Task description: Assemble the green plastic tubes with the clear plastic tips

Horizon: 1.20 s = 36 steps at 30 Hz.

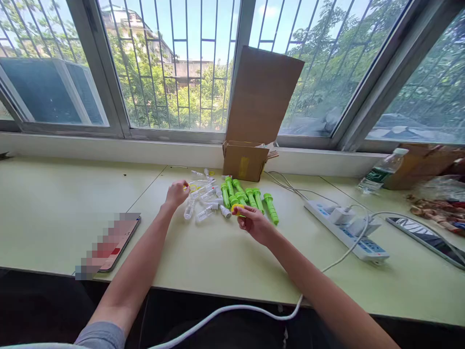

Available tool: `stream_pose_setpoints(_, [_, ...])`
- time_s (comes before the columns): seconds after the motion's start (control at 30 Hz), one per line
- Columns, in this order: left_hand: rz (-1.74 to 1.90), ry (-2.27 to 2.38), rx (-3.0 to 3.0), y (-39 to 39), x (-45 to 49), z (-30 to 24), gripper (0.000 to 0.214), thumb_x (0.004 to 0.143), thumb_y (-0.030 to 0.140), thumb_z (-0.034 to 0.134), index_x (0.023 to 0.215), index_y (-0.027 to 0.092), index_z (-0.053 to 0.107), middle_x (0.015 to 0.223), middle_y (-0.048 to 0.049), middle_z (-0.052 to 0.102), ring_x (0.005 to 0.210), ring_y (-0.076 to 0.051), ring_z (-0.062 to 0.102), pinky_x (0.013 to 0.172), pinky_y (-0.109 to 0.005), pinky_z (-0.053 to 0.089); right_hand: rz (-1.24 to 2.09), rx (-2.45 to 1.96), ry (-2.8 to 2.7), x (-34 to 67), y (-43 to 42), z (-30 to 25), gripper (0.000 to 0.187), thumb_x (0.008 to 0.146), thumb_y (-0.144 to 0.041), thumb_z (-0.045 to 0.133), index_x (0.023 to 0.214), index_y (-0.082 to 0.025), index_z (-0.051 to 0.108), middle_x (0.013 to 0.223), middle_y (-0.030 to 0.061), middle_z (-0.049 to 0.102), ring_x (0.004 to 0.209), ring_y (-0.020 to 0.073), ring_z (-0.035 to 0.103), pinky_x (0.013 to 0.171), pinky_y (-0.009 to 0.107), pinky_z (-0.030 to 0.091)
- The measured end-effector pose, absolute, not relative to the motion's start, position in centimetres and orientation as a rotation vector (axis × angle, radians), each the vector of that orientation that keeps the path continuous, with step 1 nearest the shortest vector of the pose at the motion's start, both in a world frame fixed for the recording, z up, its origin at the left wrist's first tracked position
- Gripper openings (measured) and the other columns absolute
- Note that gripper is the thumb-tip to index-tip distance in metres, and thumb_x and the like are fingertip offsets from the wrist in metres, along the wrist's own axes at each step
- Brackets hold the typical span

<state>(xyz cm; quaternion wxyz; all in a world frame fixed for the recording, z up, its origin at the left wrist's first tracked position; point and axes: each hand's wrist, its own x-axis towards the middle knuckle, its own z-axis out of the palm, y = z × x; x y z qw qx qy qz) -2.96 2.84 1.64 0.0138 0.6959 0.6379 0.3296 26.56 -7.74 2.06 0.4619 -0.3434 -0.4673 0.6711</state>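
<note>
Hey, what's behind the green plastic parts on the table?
A cardboard box stands behind the green plastic parts, its flap upright before the window. The box hides whatever lies directly behind it; most of its interior can't be seen.

Phone (122, 245) left of box (241, 162): partly pixelated. Yellow piece (236, 209) in front of box: partly covered by right hand (256, 224).

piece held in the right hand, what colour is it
Yellow; the piece in the right hand shows best in the head view.
</note>
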Motion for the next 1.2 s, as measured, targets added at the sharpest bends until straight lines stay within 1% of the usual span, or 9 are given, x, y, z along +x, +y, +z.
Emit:
stream_pose_setpoints(0.2, [1.498, 1.502, 2.486, -0.4, 2.4, 3.5, 0.016, 0.085, 0.027, 0.056, 0.098, 0.019, 0.059, 0.096, -0.0066, 0.067, 0.094, -0.021, 0.061, 0.083, -0.035, 0.048, 1.641, -0.864, -1.098, 26.4, -7.8, 2.0, 0.024, 0.067, -0.038, 0.079, 0.081, -0.020, 0.072, 0.083, 0.0020, 0.067, 0.049, 0.0048, 0.044, 0.044, 0.022, 0.033])
stream_pose_setpoints(0.3, [1.511, 1.146, 2.690, -2.7, 6.2, 3.6, 0.019, 0.085, 0.032, 0.058, 0.100, 0.020, 0.059, 0.097, -0.0055, 0.067, 0.095, -0.021, 0.061, 0.086, -0.036, 0.048, 1.619, -0.859, -1.050, 26.6, -7.6, 1.9, 0.023, 0.067, -0.037, 0.079, 0.081, -0.020, 0.071, 0.083, 0.0010, 0.066, 0.050, 0.0049, 0.045, 0.044, 0.022, 0.034])
stream_pose_setpoints(0.43, [1.450, 0.914, 2.692, -4.8, 9.2, 3.0, 0.022, 0.084, 0.033, 0.062, 0.102, 0.020, 0.058, 0.097, -0.0044, 0.068, 0.090, -0.019, 0.063, 0.083, -0.033, 0.050, 1.632, -0.817, -0.993, 26.9, -7.3, 1.7, 0.023, 0.067, -0.036, 0.079, 0.082, -0.021, 0.070, 0.071, -0.0024, 0.062, 0.050, 0.0056, 0.046, 0.046, 0.022, 0.036])
stream_pose_setpoints(0.53, [1.409, 0.885, 2.625, -5.2, 9.6, 2.6, 0.020, 0.084, 0.032, 0.063, 0.099, 0.019, 0.059, 0.094, -0.0038, 0.069, 0.086, -0.017, 0.064, 0.076, -0.030, 0.051, 1.645, -0.799, -0.994, 26.9, -7.1, 1.5, 0.023, 0.068, -0.035, 0.079, 0.083, -0.021, 0.069, 0.067, -0.0032, 0.060, 0.049, 0.0060, 0.046, 0.046, 0.022, 0.036])
stream_pose_setpoints(0.7, [1.402, 0.922, 2.525, -5.1, 9.5, 2.2, 0.019, 0.084, 0.035, 0.063, 0.095, 0.020, 0.062, 0.089, -0.0031, 0.070, 0.079, -0.015, 0.066, 0.071, -0.027, 0.052, 1.642, -0.809, -1.004, 26.9, -7.2, 1.6, 0.023, 0.067, -0.033, 0.079, 0.085, -0.021, 0.071, 0.077, -0.0009, 0.065, 0.050, 0.0054, 0.046, 0.046, 0.023, 0.036])
stream_pose_setpoints(0.8, [1.398, 0.885, 2.545, -5.3, 9.7, 1.9, 0.020, 0.086, 0.031, 0.060, 0.103, 0.020, 0.064, 0.092, -0.0041, 0.071, 0.080, -0.015, 0.066, 0.073, -0.027, 0.053, 1.631, -0.806, -0.982, 27.0, -7.2, 1.7, 0.023, 0.066, -0.033, 0.080, 0.084, -0.021, 0.071, 0.079, -0.0008, 0.066, 0.050, 0.0054, 0.047, 0.045, 0.022, 0.036])
stream_pose_setpoints(1.0, [1.410, 0.894, 2.660, -5.4, 9.9, 1.4, 0.031, 0.091, 0.018, 0.048, 0.120, 0.019, 0.058, 0.103, -0.0063, 0.071, 0.092, -0.018, 0.067, 0.079, -0.031, 0.054, 1.579, -0.848, -0.965, 27.1, -7.1, 1.8, 0.024, 0.066, -0.033, 0.080, 0.085, -0.022, 0.072, 0.086, -0.0003, 0.067, 0.051, 0.0058, 0.048, 0.045, 0.023, 0.037])
stream_pose_setpoints(1.1, [1.475, 0.953, 2.701, -5.2, 10.0, 1.0, 0.029, 0.094, 0.021, 0.046, 0.120, 0.020, 0.058, 0.101, -0.0059, 0.072, 0.089, -0.017, 0.068, 0.078, -0.031, 0.055, 1.542, -0.861, -0.977, 27.1, -7.0, 1.7, 0.023, 0.065, -0.034, 0.080, 0.084, -0.022, 0.072, 0.088, -0.0003, 0.068, 0.051, 0.0058, 0.049, 0.045, 0.023, 0.038])
stream_pose_setpoints(1.2, [1.550, 1.011, 2.676, -5.2, 10.1, 0.9, 0.023, 0.092, 0.030, 0.052, 0.111, 0.020, 0.062, 0.095, -0.0047, 0.073, 0.084, -0.017, 0.069, 0.077, -0.031, 0.055, 1.526, -0.873, -0.982, 27.0, -6.9, 1.6, 0.024, 0.065, -0.034, 0.081, 0.083, -0.022, 0.072, 0.083, -0.0001, 0.067, 0.051, 0.0062, 0.050, 0.045, 0.023, 0.038])
